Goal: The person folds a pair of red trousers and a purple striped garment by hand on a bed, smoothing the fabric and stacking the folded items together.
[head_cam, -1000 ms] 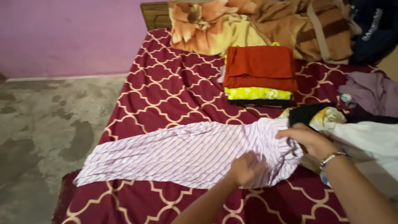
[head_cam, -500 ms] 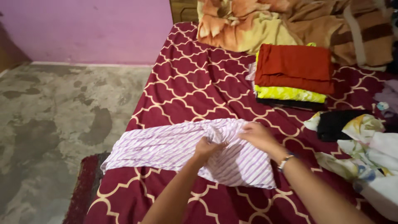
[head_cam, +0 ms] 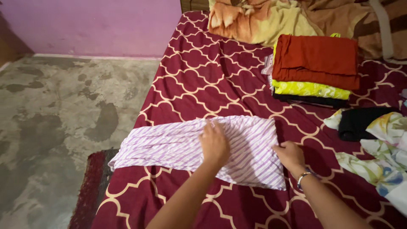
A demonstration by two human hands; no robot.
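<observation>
Pink wall [head_cam: 93, 25], stained concrete floor [head_cam: 51, 127], maroon-sheeted bed [head_cam: 203, 80].

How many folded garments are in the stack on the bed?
3 visible: a rust-red folded cloth on top, a bright yellow folded cloth beneath it, a black folded cloth at the bottom. More may be hidden.

Bare bedsheet [head_cam: 199, 80] before clothes stack [head_cam: 316, 70]

Left hand [head_cam: 214, 143] and right hand [head_cam: 290, 155] seemingly flat on striped cloth [head_cam: 169, 144].
</observation>
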